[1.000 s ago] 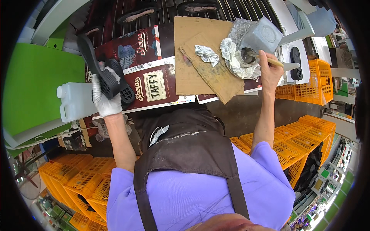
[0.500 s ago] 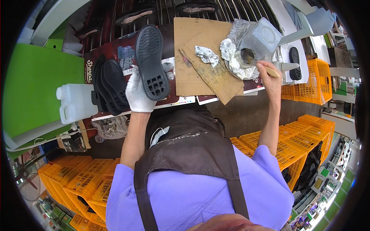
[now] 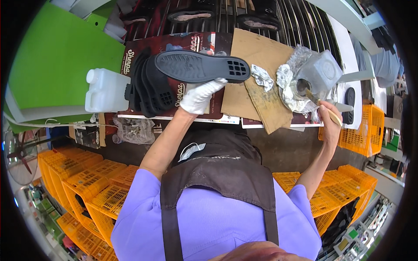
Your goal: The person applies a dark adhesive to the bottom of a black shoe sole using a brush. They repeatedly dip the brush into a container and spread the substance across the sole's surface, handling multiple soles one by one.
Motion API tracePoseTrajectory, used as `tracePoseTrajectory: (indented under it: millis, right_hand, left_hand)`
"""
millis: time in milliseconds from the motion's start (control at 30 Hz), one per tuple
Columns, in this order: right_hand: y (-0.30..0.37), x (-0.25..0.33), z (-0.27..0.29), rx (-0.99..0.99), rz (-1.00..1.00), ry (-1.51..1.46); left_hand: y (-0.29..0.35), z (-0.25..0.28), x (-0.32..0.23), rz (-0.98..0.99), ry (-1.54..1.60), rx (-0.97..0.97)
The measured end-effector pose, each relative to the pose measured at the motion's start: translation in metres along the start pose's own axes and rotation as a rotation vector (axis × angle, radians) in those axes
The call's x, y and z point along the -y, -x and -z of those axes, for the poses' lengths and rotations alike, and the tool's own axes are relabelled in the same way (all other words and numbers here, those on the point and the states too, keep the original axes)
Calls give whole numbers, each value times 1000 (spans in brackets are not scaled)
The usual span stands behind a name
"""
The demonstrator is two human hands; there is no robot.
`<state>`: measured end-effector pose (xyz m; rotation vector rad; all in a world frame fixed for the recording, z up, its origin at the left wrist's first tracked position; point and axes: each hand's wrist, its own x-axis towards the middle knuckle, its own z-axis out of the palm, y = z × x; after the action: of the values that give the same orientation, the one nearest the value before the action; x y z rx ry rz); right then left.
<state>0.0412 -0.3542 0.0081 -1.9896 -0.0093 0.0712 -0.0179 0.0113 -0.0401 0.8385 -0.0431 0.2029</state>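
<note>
Jug: a translucent white plastic jug with a round cap (image 3: 109, 93), well to the left of the tan flat cardboard sheet (image 3: 257, 47).
Sole stack: several black moulded shoe soles (image 3: 150, 85), leaning together between the jug and the cardboard sheet.
Held sole: a dark grey-black moulded shoe sole (image 3: 200, 66), lying lengthwise across the view, mostly left of the cardboard sheet, its right end overlapping the sheet's left part; a raised rim borders wavy ridges at the left, a smoother middle and a grid of squarish recesses at the right.
Left hand: a white-gloved hand (image 3: 201, 98), left of the cardboard sheet, fingers partly extended beneath the lower edge of the held sole and bearing it; thumb hidden.
Wad: a crumpled white wad (image 3: 262, 77), on the cardboard sheet.
Strip: a stained brown cardboard strip (image 3: 270, 106), lying slantwise over the sheet's lower right.
Container: a translucent grey-blue squarish plastic container (image 3: 325, 71), tilted, at the sheet's right edge, its round mouth ringed by crumpled white wrapping (image 3: 285, 85).
Brush: a pale-handled slender brush (image 3: 311, 96), right of the sheet, its tip at the mouth.
Right hand: a bare hand (image 3: 330, 119), right of the sheet, fingers closed around the brush handle.
</note>
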Motion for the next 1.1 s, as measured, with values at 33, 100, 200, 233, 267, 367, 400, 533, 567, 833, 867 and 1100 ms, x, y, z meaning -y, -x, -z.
tracePoseTrajectory:
  millis: [33, 100, 200, 233, 267, 367, 400, 533, 567, 833, 867, 1100]
  right_hand:
    - [0, -7, -5, -56, 71, -112]
    - [1, -11, -19, -176, 81, -317]
    - [5, -1, -48, -250, 140, -537]
    - [9, 10, -59, -243, 172, -580]
    - [13, 19, -71, -238, 204, -624]
    - [28, 45, -107, -156, 292, -672]
    - [33, 51, -119, -113, 340, -664]
    - [50, 74, -155, -10, 395, -572]
    - [51, 77, -160, 35, 411, -530]
    - [58, 101, -192, 242, 525, -424]
    - [56, 103, -191, 266, 502, -421]
    - [42, 90, -171, 229, 221, -514]
  left_hand:
    - [-1, -3, 3, -2, -37, -21]
    - [-6, -4, 9, -86, -220, 11]
    - [-12, -5, 17, -219, -544, 73]
    - [-12, -13, 17, -257, -679, 77]
    - [-11, -12, 20, -265, -785, 84]
    - [-8, -7, 28, -293, -1177, 123]
    - [-7, -4, 30, -295, -1360, 153]
    - [-1, -12, 32, -226, -1088, 135]
    - [-2, -4, 37, -197, -945, 139]
    - [8, 0, 49, 142, 66, 82]
    - [7, 6, 51, 208, 128, 69]
    - [20, -12, 35, -110, -734, -15]
